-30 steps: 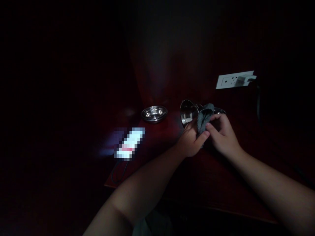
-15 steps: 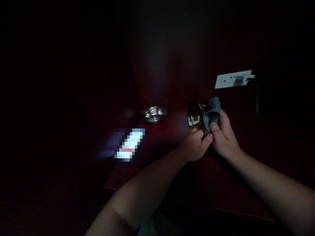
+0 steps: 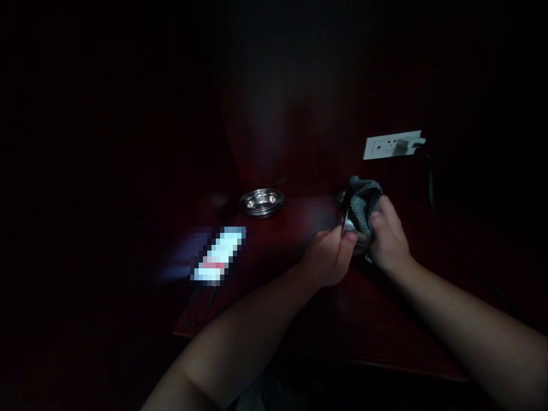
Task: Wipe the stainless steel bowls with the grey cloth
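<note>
Right of the stacked bowls (image 3: 262, 202), the left hand (image 3: 329, 257) was closed on a metal vessel (image 3: 348, 224), and the right hand (image 3: 390, 240), fingers curled, clutched a grey cloth (image 3: 363, 201) against it; a lit phone (image 3: 220, 254) lay in front of the stacked bowls

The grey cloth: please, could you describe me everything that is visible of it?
The grey cloth looks like soft, textured fabric with a lighter stitched edge. It is bunched, its upper part folded around a dark hollow, and a small end shows below. It is held above the dark red table, the right hand gripping it with the thumb at its edge. It lies against the shiny metal vessel; the dim light hides whether it is wet or stained.
</note>
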Motion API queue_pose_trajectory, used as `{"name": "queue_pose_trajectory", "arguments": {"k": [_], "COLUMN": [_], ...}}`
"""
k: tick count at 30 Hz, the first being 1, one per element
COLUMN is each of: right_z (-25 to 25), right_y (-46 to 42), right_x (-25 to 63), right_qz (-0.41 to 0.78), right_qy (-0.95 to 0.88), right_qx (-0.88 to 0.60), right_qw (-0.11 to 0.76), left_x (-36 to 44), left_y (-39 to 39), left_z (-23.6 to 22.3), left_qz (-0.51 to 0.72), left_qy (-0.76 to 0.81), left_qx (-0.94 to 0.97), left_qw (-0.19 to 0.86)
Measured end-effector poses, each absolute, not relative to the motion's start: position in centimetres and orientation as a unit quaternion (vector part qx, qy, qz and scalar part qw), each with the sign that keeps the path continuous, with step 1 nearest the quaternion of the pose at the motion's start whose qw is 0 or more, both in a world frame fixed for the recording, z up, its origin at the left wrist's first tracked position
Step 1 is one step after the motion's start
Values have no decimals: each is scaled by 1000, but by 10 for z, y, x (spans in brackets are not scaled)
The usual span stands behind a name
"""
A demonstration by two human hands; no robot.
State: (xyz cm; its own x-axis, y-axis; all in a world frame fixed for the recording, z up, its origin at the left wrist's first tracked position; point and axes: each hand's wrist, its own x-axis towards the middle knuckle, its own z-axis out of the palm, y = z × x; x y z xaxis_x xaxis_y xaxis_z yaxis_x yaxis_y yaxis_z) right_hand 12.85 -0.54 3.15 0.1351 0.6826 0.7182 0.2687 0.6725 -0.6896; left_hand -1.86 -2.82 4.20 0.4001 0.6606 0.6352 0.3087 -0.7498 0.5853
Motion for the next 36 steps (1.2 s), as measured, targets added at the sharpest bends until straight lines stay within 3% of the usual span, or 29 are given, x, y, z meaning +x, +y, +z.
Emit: {"name": "queue_pose_trajectory", "arguments": {"k": [15,21,29,36], "right_z": [26,26,28,25], "right_y": [6,8,4,5], "right_x": [125,119,113,118], "right_qz": [294,422,484,431], "right_qy": [-529,-458,-417,-453], "right_qx": [-387,-359,-319,-339], "right_qw": [695,695,700,703], "left_x": [-20,-23,-24,-23], "left_y": [-26,-18,-7,-4], "left_z": [26,23,19,10], "left_qz": [512,542,491,427], "left_qy": [280,274,187,171], "left_qx": [780,762,742,752], "left_qw": [225,226,417,471]}}
